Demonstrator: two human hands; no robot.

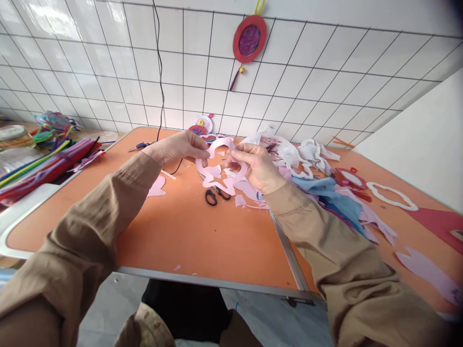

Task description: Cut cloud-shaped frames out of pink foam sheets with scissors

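Both hands pinch the same pink paper cutout. The left hand closes thumb and fingers on its upper left edge, and the right hand nips the right side, where its fingers cover part of the paper, so the full outline there is hard to read. The cutout is held just above the orange table, towards its far side. It is a thin, floppy band with a smooth arc on top and a wavy, lobed edge hanging below. Under it lie black-handled scissors, their blades hidden by the pink paper. A heap of paper scraps spreads to the right, pipe cleaners lie far left, and both tan sleeves run out of view.
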